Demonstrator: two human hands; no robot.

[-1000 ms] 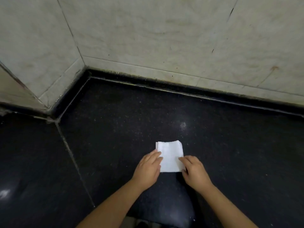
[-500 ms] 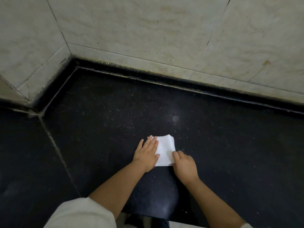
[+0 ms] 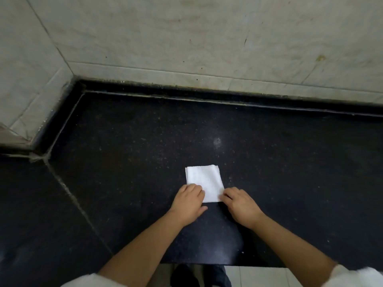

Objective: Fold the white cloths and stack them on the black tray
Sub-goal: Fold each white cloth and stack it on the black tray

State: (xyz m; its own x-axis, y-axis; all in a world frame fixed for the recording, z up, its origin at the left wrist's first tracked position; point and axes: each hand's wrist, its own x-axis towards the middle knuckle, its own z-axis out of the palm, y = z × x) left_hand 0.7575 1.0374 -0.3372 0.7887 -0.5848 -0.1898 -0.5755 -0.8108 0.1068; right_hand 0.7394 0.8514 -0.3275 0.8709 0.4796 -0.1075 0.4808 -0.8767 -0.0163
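The small white folded cloth (image 3: 204, 182) lies on the black speckled stone table (image 3: 290, 162), its near corners gripped by the left hand (image 3: 189, 200) and right hand (image 3: 240, 205); being soft, light and limp, it is probably best held at the edges.

Single head cam, wide-angle, looks forward and steeply down on speckled black stone counter (image 3: 269, 162), close range.

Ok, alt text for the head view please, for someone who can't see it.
Two hands, left hand and right hand, rest curled fingers on the near corners of a folded white cloth lying on a black counter in a tiled wall corner.
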